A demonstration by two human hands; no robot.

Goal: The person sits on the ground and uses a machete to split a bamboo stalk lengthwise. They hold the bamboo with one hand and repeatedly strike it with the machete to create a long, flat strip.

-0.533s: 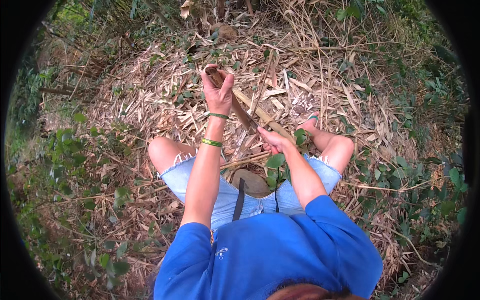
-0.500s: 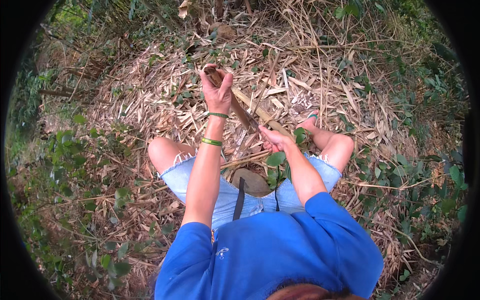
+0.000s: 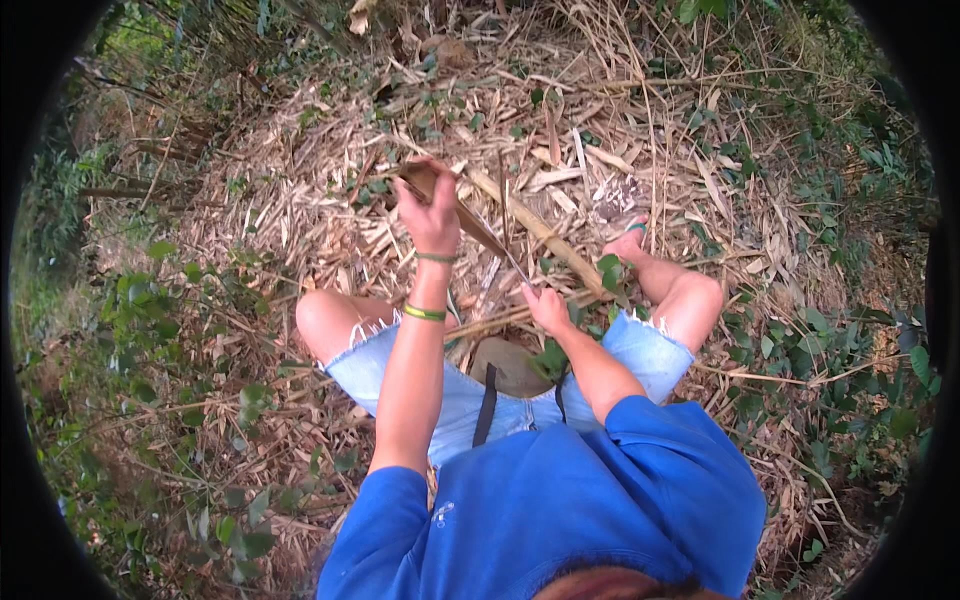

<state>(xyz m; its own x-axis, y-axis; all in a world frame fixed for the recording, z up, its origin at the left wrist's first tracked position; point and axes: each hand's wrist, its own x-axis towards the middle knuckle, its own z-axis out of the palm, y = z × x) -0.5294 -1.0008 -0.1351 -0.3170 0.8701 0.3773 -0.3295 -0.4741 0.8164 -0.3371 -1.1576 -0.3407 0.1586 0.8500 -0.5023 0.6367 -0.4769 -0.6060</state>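
Note:
Ahead of me, my left hand (image 3: 432, 215) is wrapped round the upper end of a split bamboo piece (image 3: 480, 230). The piece slants down to the right, and its far end shows a brown, hollow-looking inside. My right hand (image 3: 548, 308), lower and to the right, is closed on a knife. Its thin grey blade (image 3: 516, 266) points up and left, close to the bamboo's lower end; whether they touch I cannot tell. The fist hides the knife's handle.
Dry bamboo leaves (image 3: 310, 220) litter the ground. A long bamboo pole (image 3: 545, 235) lies slanting beyond my right hand. A rounded stone (image 3: 512, 366) sits between my bent legs. Green plants (image 3: 150, 320) grow at the left, others (image 3: 830, 350) at the right.
My left hand has come slightly nearer, and the bamboo piece has turned in it. My right hand has shifted a little down and right, with more of the blade showing.

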